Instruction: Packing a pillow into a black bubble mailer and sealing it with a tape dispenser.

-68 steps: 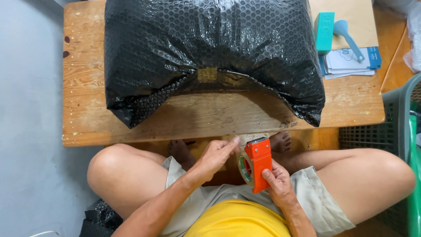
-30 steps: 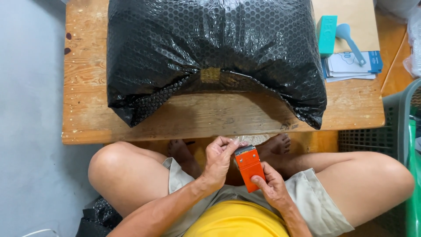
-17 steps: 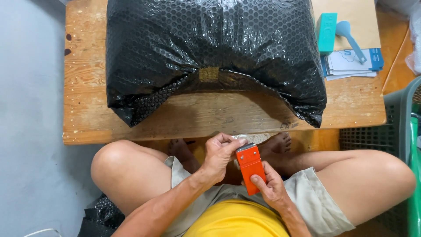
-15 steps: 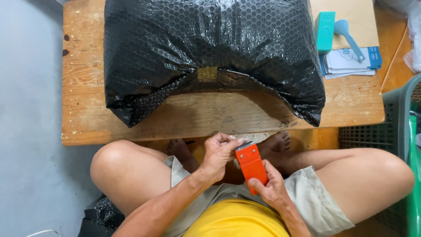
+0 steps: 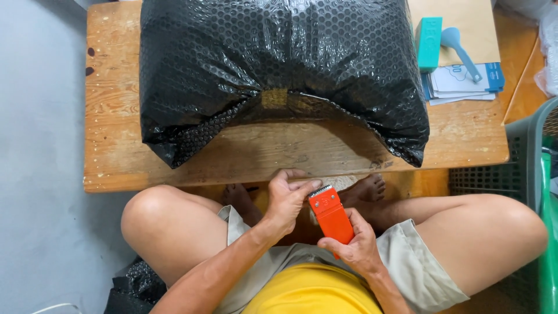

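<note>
My right hand (image 5: 356, 251) grips an orange tape dispenser (image 5: 330, 213) in my lap, its toothed cutter end pointing up toward the table. My left hand (image 5: 286, 200) sits right beside the dispenser's top, fingertips pinching at the tape end near the cutter. A large parcel wrapped in black bubble wrap (image 5: 279, 70) lies on the low wooden table (image 5: 116, 151) in front of me, with a brown taped patch (image 5: 274, 99) on its near side.
At the table's far right lie a teal box (image 5: 429, 34), a blue-handled tool (image 5: 459, 46), a brown envelope and some papers (image 5: 465, 81). A grey-green plastic basket (image 5: 537, 151) stands at the right. I sit cross-legged, with black bubble wrap (image 5: 131, 288) by my left thigh.
The dispenser has turned from showing its tape roll to showing its orange back, and sits slightly higher. My left hand has curled in closer to the cutter end.
</note>
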